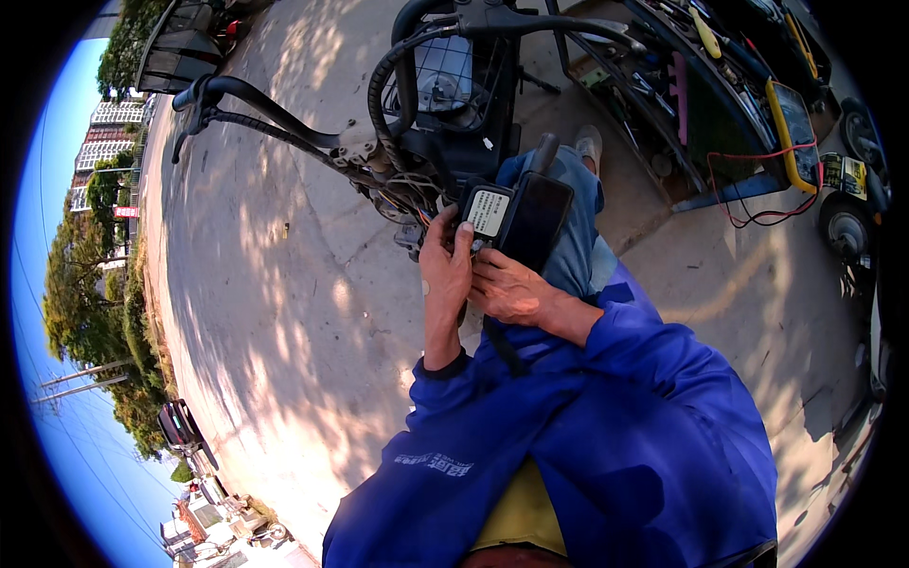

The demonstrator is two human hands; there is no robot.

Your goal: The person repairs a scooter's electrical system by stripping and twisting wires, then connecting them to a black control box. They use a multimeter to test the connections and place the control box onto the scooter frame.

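Observation:
My left hand (446, 265) grips a small black box (464, 212) with a white label, thumb pressed at its lower left corner. My right hand (512, 292) is curled just below the box, fingertips beside my left hand; what they hold is hidden. A larger glossy black panel (542, 218) lies right of the box, near my bent leg (582, 248) in jeans. Just beyond my hands are a tangle of exposed wires (412, 191) and the stem of a two-wheeler with black handlebars (260, 104).
A wire basket (445, 71) is on the vehicle. At the upper right stand an open tool tray (682, 186) with hand tools and a yellow meter (792, 133) with red and black leads. Wheels (843, 228) line the right edge; a parked car (180, 426) is far left.

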